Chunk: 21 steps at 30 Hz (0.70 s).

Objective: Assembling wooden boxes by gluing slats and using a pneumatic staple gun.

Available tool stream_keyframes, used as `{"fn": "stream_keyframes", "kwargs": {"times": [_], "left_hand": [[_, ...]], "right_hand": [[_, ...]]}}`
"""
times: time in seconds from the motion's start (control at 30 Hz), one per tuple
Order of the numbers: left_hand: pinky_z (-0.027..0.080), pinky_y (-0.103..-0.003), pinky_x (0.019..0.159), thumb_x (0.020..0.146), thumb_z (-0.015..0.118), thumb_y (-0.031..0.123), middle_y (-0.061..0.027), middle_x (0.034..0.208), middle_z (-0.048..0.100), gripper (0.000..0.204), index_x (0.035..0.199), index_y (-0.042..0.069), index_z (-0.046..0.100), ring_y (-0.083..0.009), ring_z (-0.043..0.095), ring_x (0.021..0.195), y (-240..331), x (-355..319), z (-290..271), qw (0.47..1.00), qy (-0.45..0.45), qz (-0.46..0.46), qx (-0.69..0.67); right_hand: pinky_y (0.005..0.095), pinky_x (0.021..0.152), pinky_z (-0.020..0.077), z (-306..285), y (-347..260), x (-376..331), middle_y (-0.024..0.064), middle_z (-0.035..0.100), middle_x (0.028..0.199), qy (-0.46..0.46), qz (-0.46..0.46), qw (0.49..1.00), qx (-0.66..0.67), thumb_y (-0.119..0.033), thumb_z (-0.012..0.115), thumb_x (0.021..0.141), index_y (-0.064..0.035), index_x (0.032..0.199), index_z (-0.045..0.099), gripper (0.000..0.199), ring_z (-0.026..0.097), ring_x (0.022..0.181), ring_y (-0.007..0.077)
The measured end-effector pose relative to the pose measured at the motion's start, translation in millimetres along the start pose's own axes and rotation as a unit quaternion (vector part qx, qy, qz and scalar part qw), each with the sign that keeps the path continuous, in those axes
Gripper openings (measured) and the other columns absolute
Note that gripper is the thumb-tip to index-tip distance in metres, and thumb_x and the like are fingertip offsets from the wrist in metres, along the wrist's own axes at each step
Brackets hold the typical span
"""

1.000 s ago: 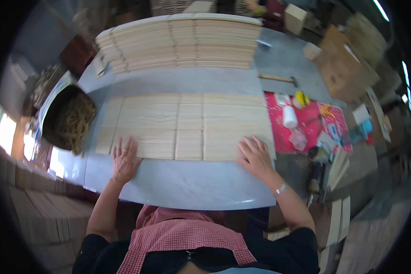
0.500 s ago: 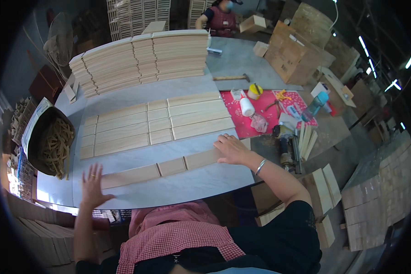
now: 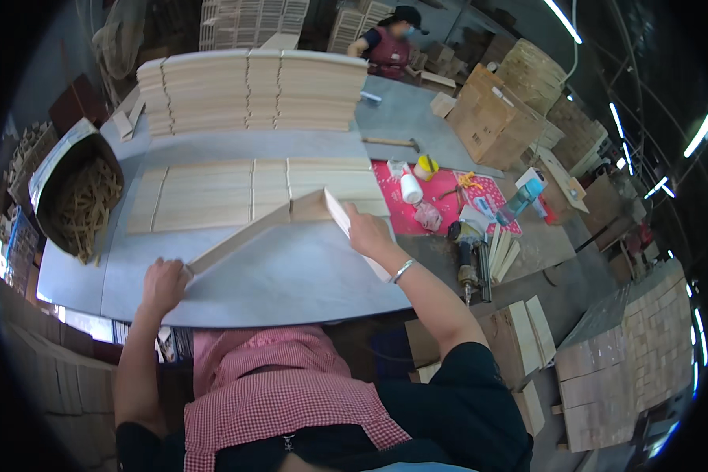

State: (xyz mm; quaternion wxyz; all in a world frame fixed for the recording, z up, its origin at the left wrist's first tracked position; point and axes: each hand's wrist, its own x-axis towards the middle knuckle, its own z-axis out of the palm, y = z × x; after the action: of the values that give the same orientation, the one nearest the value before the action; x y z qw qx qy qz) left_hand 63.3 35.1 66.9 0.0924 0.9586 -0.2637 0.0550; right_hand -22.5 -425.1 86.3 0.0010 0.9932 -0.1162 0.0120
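A grooved wooden strip (image 3: 248, 232) is bent at its grooves into an angled shape above the grey table. My left hand (image 3: 165, 285) is closed around its left end. Its right section is gripped by my right hand (image 3: 370, 234), which wears a bracelet on the wrist. Just beyond the strip lie several flat grooved wooden strips (image 3: 212, 189), side by side. Behind them rises a tall stack of grooved wooden strips (image 3: 204, 94).
At the left stands a bin (image 3: 75, 193) of wood offcuts. To the right are a pink mat (image 3: 440, 206) with a white bottle (image 3: 411, 189), a hammer (image 3: 393, 143), a nail gun (image 3: 468, 259), a water bottle (image 3: 519, 200) and a cardboard box (image 3: 492, 116). A co-worker (image 3: 391, 47) is at the far side.
The strip lay flat on the table with both hands spread by it; now both hands grip it. It has been lifted and folded at its grooves, with the right section turned toward me.
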Motion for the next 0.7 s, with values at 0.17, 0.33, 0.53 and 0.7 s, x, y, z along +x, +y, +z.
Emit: {"fn": "stream_keyframes", "kwargs": {"times": [0.17, 0.33, 0.53, 0.7], "left_hand": [[0.052, -0.055, 0.072, 0.099, 0.049, 0.031, -0.0222, 0.092, 0.071, 0.030, 0.114, 0.006, 0.057, -0.0441, 0.068, 0.085, 3.0, 24.3, -0.1, 0.990, -0.132, -0.032, 0.029], [0.052, -0.048, 0.068, 0.087, 0.053, 0.011, -0.0203, 0.092, 0.071, 0.031, 0.116, 0.002, 0.061, -0.0400, 0.066, 0.074, -25.7, 46.6, 45.9, 0.989, -0.050, 0.006, -0.138], [0.057, -0.034, 0.068, 0.097, 0.064, 0.029, -0.0131, 0.094, 0.068, 0.032, 0.109, 0.000, 0.068, -0.0219, 0.063, 0.073, 3.4, 34.7, 14.9, 0.900, -0.139, -0.156, -0.384], [0.057, -0.038, 0.076, 0.098, 0.065, 0.036, -0.0148, 0.099, 0.071, 0.037, 0.110, 0.001, 0.070, -0.0253, 0.066, 0.080, 5.2, 26.7, 39.7, 0.947, -0.005, -0.088, -0.309]], "right_hand": [[0.0452, 0.068, 0.0537, 39.7, -8.4, 2.1, 0.0149, 0.074, 0.092, 0.044, -0.081, 0.971, 0.219, -0.007, 0.057, 0.083, -0.0056, 0.106, 0.069, 0.026, 0.067, 0.072, 0.0411], [0.0408, 0.062, 0.0503, 5.0, -80.0, -26.2, 0.0127, 0.070, 0.079, -0.085, -0.052, 0.885, 0.454, -0.012, 0.063, 0.087, -0.0014, 0.089, 0.068, 0.012, 0.063, 0.063, 0.0326], [0.0349, 0.065, 0.0492, -9.3, -151.3, -60.4, 0.0083, 0.065, 0.081, -0.008, -0.255, 0.958, 0.128, -0.014, 0.074, 0.086, -0.0011, 0.092, 0.068, 0.015, 0.058, 0.064, 0.0230], [0.0352, 0.067, 0.0486, 22.6, -163.6, -60.8, 0.0081, 0.060, 0.082, 0.119, -0.356, 0.895, 0.243, -0.016, 0.081, 0.082, -0.0029, 0.089, 0.063, 0.023, 0.058, 0.071, 0.0248]]}}
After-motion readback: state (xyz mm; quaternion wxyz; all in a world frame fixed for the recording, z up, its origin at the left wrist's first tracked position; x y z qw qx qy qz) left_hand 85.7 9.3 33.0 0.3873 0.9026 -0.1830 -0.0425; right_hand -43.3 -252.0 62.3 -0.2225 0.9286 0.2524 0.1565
